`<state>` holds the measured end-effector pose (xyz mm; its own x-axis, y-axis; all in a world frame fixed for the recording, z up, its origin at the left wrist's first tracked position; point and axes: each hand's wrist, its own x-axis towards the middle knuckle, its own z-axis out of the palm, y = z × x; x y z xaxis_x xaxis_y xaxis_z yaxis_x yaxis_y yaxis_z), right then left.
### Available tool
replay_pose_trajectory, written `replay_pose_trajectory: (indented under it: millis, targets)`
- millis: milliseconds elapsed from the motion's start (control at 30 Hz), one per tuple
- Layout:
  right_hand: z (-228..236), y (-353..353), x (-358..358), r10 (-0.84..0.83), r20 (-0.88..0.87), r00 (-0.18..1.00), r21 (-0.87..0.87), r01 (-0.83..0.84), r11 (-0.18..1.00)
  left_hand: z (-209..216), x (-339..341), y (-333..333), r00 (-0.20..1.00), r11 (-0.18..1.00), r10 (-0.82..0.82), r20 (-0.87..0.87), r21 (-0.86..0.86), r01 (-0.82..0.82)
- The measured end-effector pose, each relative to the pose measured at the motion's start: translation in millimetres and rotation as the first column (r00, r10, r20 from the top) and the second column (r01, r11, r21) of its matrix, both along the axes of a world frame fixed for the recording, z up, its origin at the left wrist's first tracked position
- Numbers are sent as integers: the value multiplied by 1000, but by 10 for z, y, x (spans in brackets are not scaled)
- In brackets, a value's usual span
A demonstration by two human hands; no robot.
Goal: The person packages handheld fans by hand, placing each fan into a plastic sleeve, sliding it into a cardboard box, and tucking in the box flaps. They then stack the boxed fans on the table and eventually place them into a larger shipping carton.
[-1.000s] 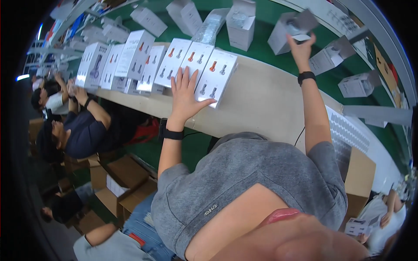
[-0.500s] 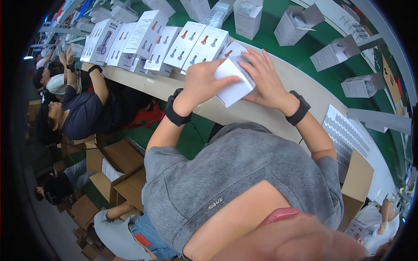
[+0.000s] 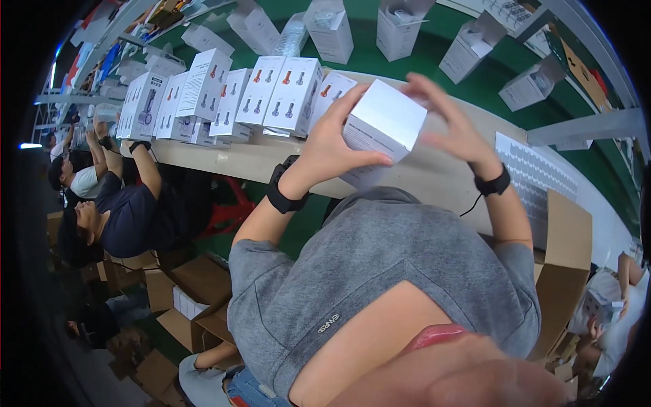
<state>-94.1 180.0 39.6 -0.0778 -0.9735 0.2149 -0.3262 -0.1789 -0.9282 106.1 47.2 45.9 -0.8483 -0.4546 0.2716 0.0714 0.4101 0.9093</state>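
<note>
A closed white carton [image 3: 385, 117] is tilted in front of me above the pale table, its plain end facing up and small print on one side. My left hand [image 3: 327, 150] grips it from the left, the thumb across the near side and the fingers behind. To its right, my right hand [image 3: 464, 132] is raised with fingers spread and smeared by motion. It seems to be off the carton, close to its right edge. Left of the carton stands a row of white printed boxes [image 3: 293, 96] picturing orange and grey devices, one leaning on top of the others.
Several open white boxes [image 3: 400, 37] stand on the green surface beyond the table edge. A sheet of grey-and-white stickers [image 3: 532, 163] lies at right beside an open brown cardboard box [image 3: 568, 227]. A grey metal post [image 3: 583, 129] rises there. Co-workers [image 3: 129, 220] sit at left.
The right hand has come away from the carton and moved right. The left hand still holds the carton, which is turned and nearer, and the view has shifted.
</note>
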Motion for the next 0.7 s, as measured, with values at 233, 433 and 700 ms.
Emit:
replay_pose_trajectory:
  millis: [233, 433, 700]
  targets:
    - [373, 199, 135, -10, -636, 772, -109, -77, 991, -76, -59, 122, 1000, 804, -23, 21, -594, 31]
    - [367, 321, 164, 23, -670, 742, -26, -54, 998, -35, -126, 197, 982, 767, -86, 167, -618, 172]
    - [238, 409, 296, 87, -622, 778, 177, 31, 984, -80, -160, 314, 958, 692, -81, 274, -676, 252]
